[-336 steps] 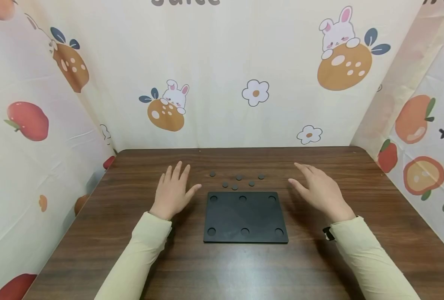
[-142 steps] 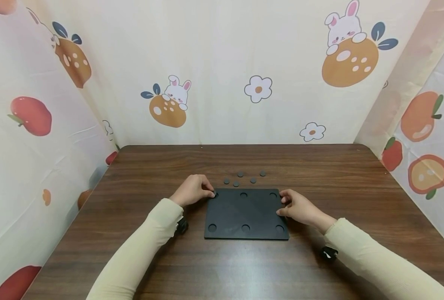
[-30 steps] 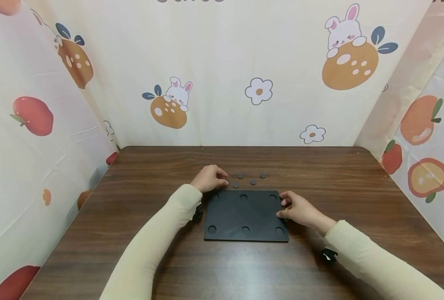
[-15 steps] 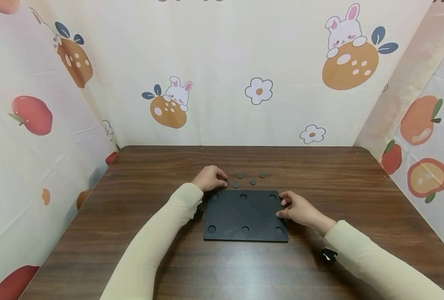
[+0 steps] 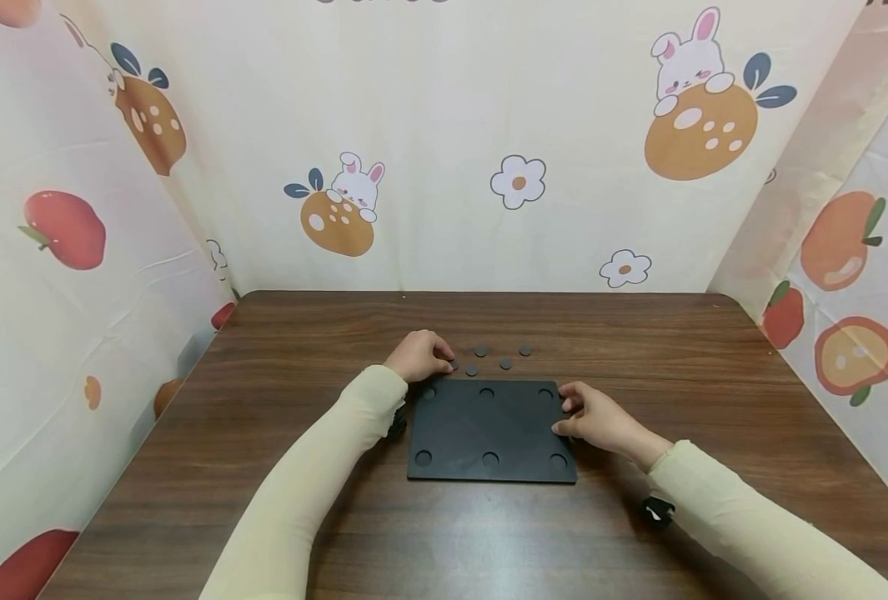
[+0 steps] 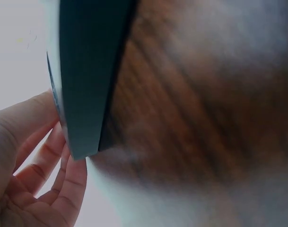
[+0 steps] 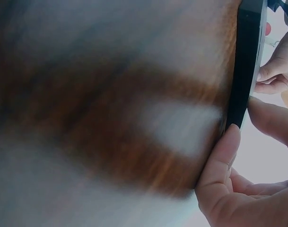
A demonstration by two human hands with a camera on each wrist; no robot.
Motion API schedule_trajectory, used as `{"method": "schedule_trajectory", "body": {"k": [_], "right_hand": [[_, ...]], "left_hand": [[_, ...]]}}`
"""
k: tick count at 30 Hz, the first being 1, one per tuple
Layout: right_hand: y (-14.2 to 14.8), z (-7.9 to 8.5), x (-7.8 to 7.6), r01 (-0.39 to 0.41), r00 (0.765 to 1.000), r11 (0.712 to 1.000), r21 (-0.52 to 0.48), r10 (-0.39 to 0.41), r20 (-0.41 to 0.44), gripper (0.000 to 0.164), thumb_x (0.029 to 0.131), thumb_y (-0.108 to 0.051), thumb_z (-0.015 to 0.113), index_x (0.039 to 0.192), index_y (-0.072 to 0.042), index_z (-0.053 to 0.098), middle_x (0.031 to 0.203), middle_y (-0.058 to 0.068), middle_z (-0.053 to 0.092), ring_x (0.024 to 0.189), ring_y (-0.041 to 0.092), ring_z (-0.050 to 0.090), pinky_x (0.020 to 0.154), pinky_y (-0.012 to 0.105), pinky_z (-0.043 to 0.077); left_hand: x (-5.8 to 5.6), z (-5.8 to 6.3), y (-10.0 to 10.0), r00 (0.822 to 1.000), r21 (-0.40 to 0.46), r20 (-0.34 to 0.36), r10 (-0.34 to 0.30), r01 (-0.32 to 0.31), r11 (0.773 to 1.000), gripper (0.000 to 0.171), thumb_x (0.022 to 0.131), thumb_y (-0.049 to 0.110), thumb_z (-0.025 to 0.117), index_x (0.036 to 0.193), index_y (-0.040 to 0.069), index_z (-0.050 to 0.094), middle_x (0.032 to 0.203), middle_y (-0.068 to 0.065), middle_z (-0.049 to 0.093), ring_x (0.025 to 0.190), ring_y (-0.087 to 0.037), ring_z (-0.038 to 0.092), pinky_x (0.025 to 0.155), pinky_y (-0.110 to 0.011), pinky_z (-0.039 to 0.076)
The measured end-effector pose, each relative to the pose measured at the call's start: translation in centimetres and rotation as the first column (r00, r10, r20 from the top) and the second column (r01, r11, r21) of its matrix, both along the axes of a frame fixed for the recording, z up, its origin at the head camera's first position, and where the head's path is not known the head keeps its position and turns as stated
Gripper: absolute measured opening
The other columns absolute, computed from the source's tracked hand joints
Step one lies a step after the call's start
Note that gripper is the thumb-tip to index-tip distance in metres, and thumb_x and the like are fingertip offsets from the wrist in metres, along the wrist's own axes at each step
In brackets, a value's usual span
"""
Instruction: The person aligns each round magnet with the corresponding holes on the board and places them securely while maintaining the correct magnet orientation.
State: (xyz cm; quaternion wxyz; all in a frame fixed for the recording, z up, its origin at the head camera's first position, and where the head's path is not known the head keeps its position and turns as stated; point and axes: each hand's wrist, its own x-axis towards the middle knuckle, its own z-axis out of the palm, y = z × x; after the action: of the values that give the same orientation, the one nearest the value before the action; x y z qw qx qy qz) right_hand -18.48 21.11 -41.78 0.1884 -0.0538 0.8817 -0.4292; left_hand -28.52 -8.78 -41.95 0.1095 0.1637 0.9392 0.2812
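My left hand (image 5: 418, 357) reaches behind the black board (image 5: 492, 429), its thumb and index finger pinching a small dark disc (image 5: 454, 365) at the tabletop. In the left wrist view, the board's edge covers the fingertips of that hand (image 6: 44, 175). The board has round recesses along its back and front edges; a disc (image 5: 429, 393) lies in the back-left one. My right hand (image 5: 597, 422) grips the board's right side near the back corner. The right wrist view shows its curled fingers (image 7: 224, 165) against the board's edge.
Several more dark discs lie loose behind the board, among them a near disc (image 5: 471, 370) and a far-right disc (image 5: 525, 351). The brown wooden table (image 5: 323, 325) ends at a printed curtain (image 5: 444, 225), which also hangs along both sides.
Earlier, both hands were spread beside the board; the left then held a disc at the back-left recess. It has since moved right and back to another disc, fingers closing. The right stays on the board.
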Motion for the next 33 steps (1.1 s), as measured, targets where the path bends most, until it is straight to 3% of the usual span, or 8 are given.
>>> {"method": "schedule_trajectory", "body": {"k": [19,33], "right_hand": [[0.03,-0.07,-0.13,0.005,1.0,1.0,0.011,-0.005,-0.005,0.061,0.079,-0.013,0.07,0.129,0.002,0.039,0.1,0.011,0.046,0.073,0.018,0.051,0.06,0.032,0.044],[0.01,-0.14,-0.02,0.005,1.0,1.0,0.021,-0.005,-0.012,0.058,0.08,-0.013,0.07,0.127,0.002,0.04,0.099,0.01,0.046,0.073,0.018,0.05,0.06,0.032,0.043]], "left_hand": [[0.0,0.25,0.35,0.997,-0.082,-0.061,-0.048,0.043,0.996,0.012,0.082,0.024,0.069,0.092,0.017,0.073,0.092,0.003,0.066,0.076,-0.009,0.058,0.066,-0.026,0.048],[0.67,0.27,-0.34,0.999,-0.038,-0.026,-0.043,0.042,0.998,0.013,0.083,0.025,0.069,0.092,0.017,0.073,0.091,0.003,0.067,0.072,-0.009,0.058,0.062,-0.025,0.047]]}}
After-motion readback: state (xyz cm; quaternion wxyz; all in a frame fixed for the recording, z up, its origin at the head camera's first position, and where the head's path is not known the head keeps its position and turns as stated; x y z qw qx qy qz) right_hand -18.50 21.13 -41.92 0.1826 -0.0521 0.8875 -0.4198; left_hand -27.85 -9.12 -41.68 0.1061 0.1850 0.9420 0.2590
